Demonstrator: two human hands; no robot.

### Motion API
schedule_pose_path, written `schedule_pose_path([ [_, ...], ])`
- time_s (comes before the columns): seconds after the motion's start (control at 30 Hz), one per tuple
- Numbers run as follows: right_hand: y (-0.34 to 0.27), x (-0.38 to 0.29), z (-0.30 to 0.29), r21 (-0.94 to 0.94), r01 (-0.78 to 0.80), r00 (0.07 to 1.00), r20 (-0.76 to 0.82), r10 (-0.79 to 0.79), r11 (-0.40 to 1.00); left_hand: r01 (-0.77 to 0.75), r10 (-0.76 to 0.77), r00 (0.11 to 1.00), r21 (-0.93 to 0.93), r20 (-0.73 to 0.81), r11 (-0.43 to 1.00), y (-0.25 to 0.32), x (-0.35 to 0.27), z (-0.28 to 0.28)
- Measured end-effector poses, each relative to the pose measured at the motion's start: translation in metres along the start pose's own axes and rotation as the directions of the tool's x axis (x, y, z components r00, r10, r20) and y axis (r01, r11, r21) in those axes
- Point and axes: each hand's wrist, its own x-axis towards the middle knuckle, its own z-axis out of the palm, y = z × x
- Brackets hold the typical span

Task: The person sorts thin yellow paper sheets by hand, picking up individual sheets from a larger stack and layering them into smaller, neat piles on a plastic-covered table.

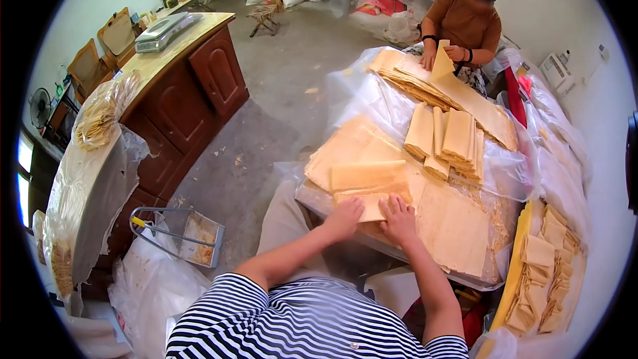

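Note:
A partly folded thin tan sheet, perhaps dried bean curd skin, lies before me on a larger flat sheet. My left hand rests on the left part of its near folded strip; whether the thumb is under the edge is hidden. On the right part of that strip, my right hand presses from above with fingers spread. Flat sheets lie to the right of my right hand, and another broad sheet extends behind the folded one. Beyond it sits a pile of folded sheets.
Across the plastic-covered table, another person handles a stack of sheets. At right, a yellow-edged tray holds folded pieces. A wooden counter with a scale stands left; a metal dustpan is on the floor side.

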Motion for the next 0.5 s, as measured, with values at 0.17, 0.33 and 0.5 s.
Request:
schedule_pose_path([
  [0.17,0.035,-0.004,0.003,0.137,0.076,0.997,0.017,-0.079,0.988,0.310,-0.212,0.832,-0.114,0.513,0.944,-0.027,0.033,-0.037],
  [0.33,0.070,-0.007,-0.018,0.595,-0.333,0.924,0.362,0.125,0.732,0.607,-0.231,0.766,-0.555,0.600,0.569,-0.068,0.031,-0.075],
  [0.5,0.065,0.004,0.003,0.888,-0.440,0.864,0.379,0.332,0.132,0.590,-0.376,0.804,-0.546,0.460,0.594,-0.081,0.044,-0.065],
])
